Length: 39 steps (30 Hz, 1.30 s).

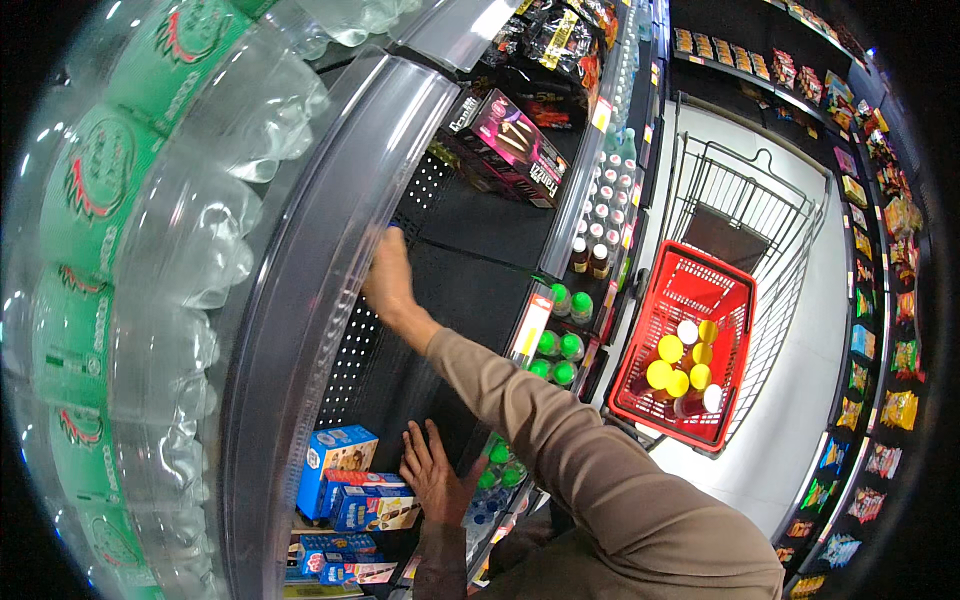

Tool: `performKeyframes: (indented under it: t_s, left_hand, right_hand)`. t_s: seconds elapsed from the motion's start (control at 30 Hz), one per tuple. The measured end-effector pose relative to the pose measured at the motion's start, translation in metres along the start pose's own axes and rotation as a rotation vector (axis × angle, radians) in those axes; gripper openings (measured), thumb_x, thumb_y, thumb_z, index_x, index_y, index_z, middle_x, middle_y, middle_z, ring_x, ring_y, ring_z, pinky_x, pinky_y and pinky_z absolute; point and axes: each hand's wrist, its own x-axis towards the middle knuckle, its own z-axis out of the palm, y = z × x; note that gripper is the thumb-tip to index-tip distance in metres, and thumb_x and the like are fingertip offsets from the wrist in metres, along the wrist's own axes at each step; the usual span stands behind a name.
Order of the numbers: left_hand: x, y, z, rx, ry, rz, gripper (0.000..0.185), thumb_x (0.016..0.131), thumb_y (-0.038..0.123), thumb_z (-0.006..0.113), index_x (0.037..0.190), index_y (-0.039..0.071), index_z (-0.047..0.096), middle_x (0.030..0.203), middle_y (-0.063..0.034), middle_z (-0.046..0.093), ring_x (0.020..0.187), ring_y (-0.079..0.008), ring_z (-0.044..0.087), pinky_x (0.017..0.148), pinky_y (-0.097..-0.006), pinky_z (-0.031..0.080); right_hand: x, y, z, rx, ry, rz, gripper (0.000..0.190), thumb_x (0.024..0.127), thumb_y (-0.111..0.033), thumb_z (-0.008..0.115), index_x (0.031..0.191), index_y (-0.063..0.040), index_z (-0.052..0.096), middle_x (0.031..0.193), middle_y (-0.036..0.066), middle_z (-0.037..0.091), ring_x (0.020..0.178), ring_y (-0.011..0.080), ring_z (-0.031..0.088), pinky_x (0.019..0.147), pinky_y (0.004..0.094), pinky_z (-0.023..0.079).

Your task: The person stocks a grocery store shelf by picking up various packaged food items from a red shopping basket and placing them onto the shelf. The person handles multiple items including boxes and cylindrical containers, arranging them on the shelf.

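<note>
My right hand [391,279] reaches deep over the black shelf [472,300], close to the clear plastic edge of the shelf above. Its fingers are curled and partly hidden, and a small bit of blue shows at the fingertips. Whether it grips something is unclear. My left hand [439,472] is spread with its fingers apart over the near part of the same shelf. Beside its fingertips stand a blue snack box [375,510] and a taller blue carton [334,457]. Across the shelf, a pink and black snack box [517,142] sits tilted.
Large green-labelled plastic bottles [90,187] line the upper shelf [300,300] at left. A red shopping basket [626,375] with yellow- and white-capped bottles [671,349] rests on a metal cart [780,322] in the aisle. Green-capped bottles [570,345] stand lower; snack shelves [874,360] run along the right.
</note>
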Motion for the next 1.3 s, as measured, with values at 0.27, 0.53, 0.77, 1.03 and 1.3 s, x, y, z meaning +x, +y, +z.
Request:
performKeyframes:
  t_s: [0.27, 0.53, 0.77, 1.03, 1.3]
  left_hand:
    - [-0.012, -0.016, 0.019, 0.028, 0.076, 0.041, 0.119, 0.081, 0.068, 0.080, 0.168, 0.005, 0.029, 0.173, -0.0292, 0.024, 0.157, -0.0503, 0.027, 0.120, -0.0680, 0.023]
    - [0.001, -0.004, 0.005, -0.034, -0.026, 0.010, 0.121, 0.085, 0.075, 0.071, 0.169, 0.001, 0.025, 0.174, -0.0304, 0.018, 0.160, -0.0493, 0.019, 0.122, -0.0672, 0.016]
    - [-0.009, -0.029, 0.039, 0.067, -0.008, 0.027, 0.112, 0.081, 0.052, 0.088, 0.163, 0.003, 0.031, 0.170, -0.0249, 0.026, 0.158, -0.0477, 0.022, 0.119, -0.0715, 0.022]
    - [-0.016, -0.035, 0.046, -0.161, 0.052, 0.061, 0.105, 0.091, 0.060, 0.073, 0.168, 0.008, 0.024, 0.171, -0.0171, 0.025, 0.156, -0.0409, 0.022, 0.126, -0.0608, 0.012]
    - [-0.002, -0.046, 0.057, 0.008, 0.038, 0.169, 0.109, 0.086, 0.058, 0.076, 0.167, 0.004, 0.026, 0.173, -0.0280, 0.019, 0.157, -0.0476, 0.018, 0.121, -0.0662, 0.018]
  right_hand:
    - [-0.021, -0.072, 0.035, 0.090, -0.034, -0.314, 0.052, 0.089, -0.012, 0.077, 0.137, -0.003, 0.058, 0.128, 0.023, 0.058, 0.115, 0.0424, 0.059, 0.102, 0.0450, 0.052]
    - [-0.066, 0.088, 0.046, 0.113, -0.072, 0.017, 0.032, 0.094, 0.001, 0.065, 0.125, -0.001, 0.058, 0.110, 0.016, 0.063, 0.106, 0.0303, 0.062, 0.089, 0.0439, 0.054]
    - [-0.073, -0.051, 0.104, 0.058, -0.009, -0.337, 0.060, 0.075, 0.002, 0.080, 0.131, 0.000, 0.058, 0.120, 0.026, 0.057, 0.120, 0.0489, 0.058, 0.102, 0.0501, 0.053]
    - [-0.164, -0.035, 0.066, -0.176, -0.340, -0.052, 0.061, 0.075, 0.004, 0.078, 0.130, -0.003, 0.051, 0.119, 0.020, 0.050, 0.117, 0.0440, 0.057, 0.097, 0.0498, 0.055]
    - [-0.156, 0.072, 0.078, 0.255, -0.173, 0.093, 0.050, 0.076, 0.011, 0.072, 0.120, -0.001, 0.053, 0.108, 0.020, 0.054, 0.102, 0.0399, 0.060, 0.093, 0.0454, 0.052]
